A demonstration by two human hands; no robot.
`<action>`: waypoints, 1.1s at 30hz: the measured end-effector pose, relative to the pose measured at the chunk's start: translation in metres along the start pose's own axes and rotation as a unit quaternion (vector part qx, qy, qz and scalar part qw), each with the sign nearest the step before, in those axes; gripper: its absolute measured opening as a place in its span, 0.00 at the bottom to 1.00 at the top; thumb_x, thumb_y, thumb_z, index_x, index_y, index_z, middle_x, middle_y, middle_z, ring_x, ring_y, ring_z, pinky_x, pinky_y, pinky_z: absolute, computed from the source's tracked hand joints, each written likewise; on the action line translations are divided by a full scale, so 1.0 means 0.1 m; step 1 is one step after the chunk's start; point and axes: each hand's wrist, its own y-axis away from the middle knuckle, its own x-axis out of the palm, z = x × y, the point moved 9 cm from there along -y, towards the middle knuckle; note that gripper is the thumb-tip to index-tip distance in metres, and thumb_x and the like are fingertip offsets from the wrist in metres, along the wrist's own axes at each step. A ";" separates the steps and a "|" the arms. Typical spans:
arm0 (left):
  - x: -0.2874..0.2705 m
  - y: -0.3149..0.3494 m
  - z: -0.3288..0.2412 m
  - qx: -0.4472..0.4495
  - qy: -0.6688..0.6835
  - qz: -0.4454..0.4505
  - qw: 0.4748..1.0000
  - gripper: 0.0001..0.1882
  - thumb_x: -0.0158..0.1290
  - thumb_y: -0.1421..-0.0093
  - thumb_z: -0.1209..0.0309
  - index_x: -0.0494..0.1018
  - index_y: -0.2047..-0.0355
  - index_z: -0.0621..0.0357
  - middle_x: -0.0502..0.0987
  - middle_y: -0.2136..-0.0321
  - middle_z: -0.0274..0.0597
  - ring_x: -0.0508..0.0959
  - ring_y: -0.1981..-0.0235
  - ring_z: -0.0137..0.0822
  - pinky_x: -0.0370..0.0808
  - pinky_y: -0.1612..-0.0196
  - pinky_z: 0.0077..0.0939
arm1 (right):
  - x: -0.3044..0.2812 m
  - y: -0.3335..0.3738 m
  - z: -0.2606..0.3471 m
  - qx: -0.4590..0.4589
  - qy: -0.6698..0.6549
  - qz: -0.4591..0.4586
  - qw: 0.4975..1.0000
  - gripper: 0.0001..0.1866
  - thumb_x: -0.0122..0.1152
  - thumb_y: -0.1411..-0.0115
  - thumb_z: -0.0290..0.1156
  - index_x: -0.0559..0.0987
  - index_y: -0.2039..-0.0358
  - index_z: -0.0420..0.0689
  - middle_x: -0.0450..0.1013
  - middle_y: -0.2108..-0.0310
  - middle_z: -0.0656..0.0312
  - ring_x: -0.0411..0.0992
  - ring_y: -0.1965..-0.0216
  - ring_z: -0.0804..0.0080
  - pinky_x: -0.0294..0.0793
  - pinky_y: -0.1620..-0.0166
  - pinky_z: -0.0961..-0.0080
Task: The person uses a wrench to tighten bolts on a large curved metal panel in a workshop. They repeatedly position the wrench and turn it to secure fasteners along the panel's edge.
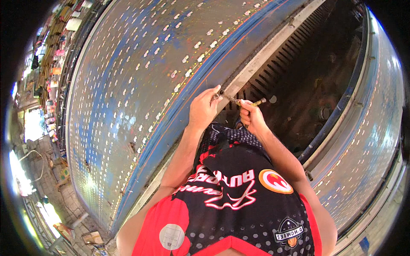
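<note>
At drum's edge, two hands (204,109) (252,118) grip one tool (239,101).

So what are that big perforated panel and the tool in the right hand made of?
The panel looks like sheet metal: punched slots, worn blue paint, bare grey patches. The tool in the right hand seems steel with a dull brassy tip; too small to be sure.

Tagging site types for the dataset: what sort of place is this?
Probably a vehicle repair yard or workshop. The hands, left and right, work a small metal tool at a big blue perforated metal body beside a dark slotted opening; clutter lines the edge.
</note>
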 end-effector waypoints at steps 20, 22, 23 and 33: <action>0.23 -0.03 0.25 -0.009 0.045 0.110 0.993 0.24 0.55 0.37 0.82 0.80 0.42 0.50 0.85 0.48 0.47 0.87 0.52 0.48 0.84 0.48 0.39 | 0.06 -0.05 -0.37 0.011 -0.084 -0.069 0.994 0.12 0.60 0.24 0.42 0.75 0.67 0.54 0.58 0.82 0.78 0.49 0.87 0.86 0.47 0.85 0.82; 0.25 -0.04 0.26 0.003 0.037 0.104 0.994 0.24 0.55 0.38 0.81 0.80 0.42 0.50 0.85 0.48 0.45 0.87 0.51 0.48 0.84 0.48 0.40 | 0.00 -0.06 -0.22 -0.081 0.060 -0.078 0.992 0.09 0.63 0.25 0.39 0.80 0.52 0.50 0.59 0.83 0.75 0.57 0.86 0.84 0.54 0.83 0.79; 0.24 -0.02 0.27 0.016 0.036 0.105 0.994 0.24 0.54 0.38 0.83 0.80 0.42 0.52 0.85 0.48 0.46 0.88 0.53 0.46 0.84 0.49 0.38 | -0.01 -0.08 -0.15 -0.125 0.132 -0.080 0.980 0.14 0.64 0.26 0.38 0.82 0.45 0.48 0.59 0.84 0.74 0.61 0.85 0.83 0.57 0.83 0.78; 0.21 -0.10 0.16 0.048 0.034 0.110 0.992 0.17 0.56 0.33 0.78 0.80 0.45 0.54 0.83 0.53 0.46 0.85 0.53 0.51 0.83 0.51 0.43 | 0.96 0.58 0.45 -0.437 0.865 0.114 0.220 0.16 0.62 0.41 0.34 0.84 0.52 0.56 0.70 0.65 0.66 0.75 0.63 0.69 0.76 0.61 0.68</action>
